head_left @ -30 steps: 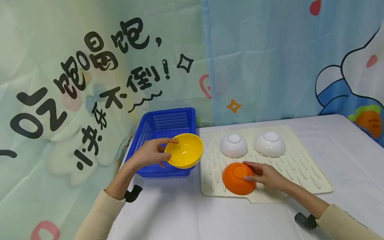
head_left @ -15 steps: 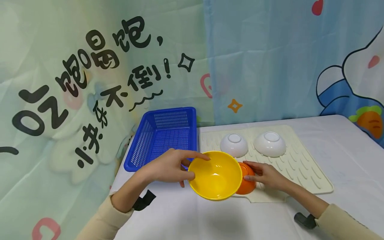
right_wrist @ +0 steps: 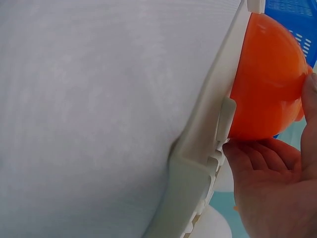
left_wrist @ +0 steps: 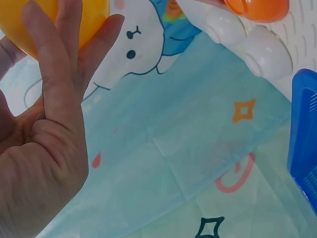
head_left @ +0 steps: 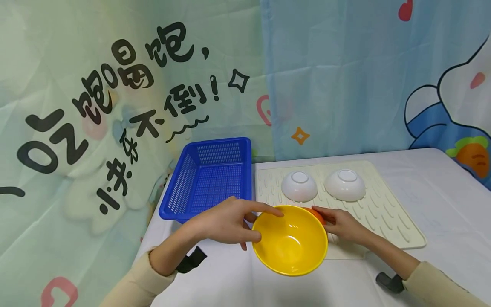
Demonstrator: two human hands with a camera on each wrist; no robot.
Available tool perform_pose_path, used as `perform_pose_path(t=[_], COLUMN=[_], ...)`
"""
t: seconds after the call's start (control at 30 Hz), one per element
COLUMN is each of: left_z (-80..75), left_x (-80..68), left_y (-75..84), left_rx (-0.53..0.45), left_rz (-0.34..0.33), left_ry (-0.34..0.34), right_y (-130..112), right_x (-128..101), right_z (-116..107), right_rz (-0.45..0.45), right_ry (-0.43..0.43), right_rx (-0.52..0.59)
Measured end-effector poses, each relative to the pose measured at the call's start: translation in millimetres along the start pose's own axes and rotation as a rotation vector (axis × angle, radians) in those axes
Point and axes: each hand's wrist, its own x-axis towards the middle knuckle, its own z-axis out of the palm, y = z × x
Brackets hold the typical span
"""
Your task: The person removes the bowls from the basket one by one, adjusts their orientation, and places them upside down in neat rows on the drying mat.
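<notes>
My left hand (head_left: 230,224) grips a yellow bowl (head_left: 290,239) by its left rim, mouth up, above the table's front, in front of the cream mat (head_left: 387,217). The left wrist view shows the fingers (left_wrist: 59,64) against the yellow bowl (left_wrist: 49,20). An orange bowl (head_left: 316,214) lies upside down on the mat, mostly hidden behind the yellow one. My right hand (head_left: 341,224) holds its right side; the right wrist view shows the orange bowl (right_wrist: 267,79) on the mat's edge (right_wrist: 208,144) with my fingers (right_wrist: 257,158) curled round it.
A blue slotted basket (head_left: 209,179) stands at the left, behind my left hand. Two white bowls (head_left: 299,186) (head_left: 345,184) lie upside down at the back of the mat. A printed curtain hangs behind the white table (head_left: 441,192).
My left hand has carried the yellow bowl from over the basket rightward and toward me, so it now covers most of the orange bowl. The right hand has stayed on the orange bowl.
</notes>
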Motion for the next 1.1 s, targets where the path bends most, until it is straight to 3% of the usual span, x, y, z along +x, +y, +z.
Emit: perform_pose_path(t=[0.27,0.43,0.53,0.7,0.83,0.97,1.1], left_z=[-1.1,-2.5,-3.8,-5.9,-7.1,-7.0,-5.4], left_x=[2.5,2.9,3.2,3.0,2.2,1.9,2.1], left_y=[0.0,1.6,2.0,2.2,3.7,4.9,6.1], left_rx=[0.002,0.003,0.000,-0.003,0.001,0.013,0.025], left_rz=[0.003,-0.009,-0.018,-0.020,-0.015,0.004,0.028], left_ry=[-0.003,-0.004,0.000,0.009,0.009,0.007,0.003], right_y=[-2.1,-14.9,-38.7,-110.7,-162.9,-179.9,-179.2], right_x=[-4.3,-10.7,-15.1,-26.0,-34.0,-33.8,-32.7], right_z=[-5.6,-23.0,-37.4,-46.4,-35.2,-20.3,-10.7], right_rz=[-0.093,-0.260,-0.477,-1.041,-1.364,-1.539,-1.573], right_ry=[0.062,0.277,0.464,0.776,0.868,0.889,0.924], right_rx=[-0.046,-0.159,-0.221,-0.210,-0.234,-0.302,-0.325])
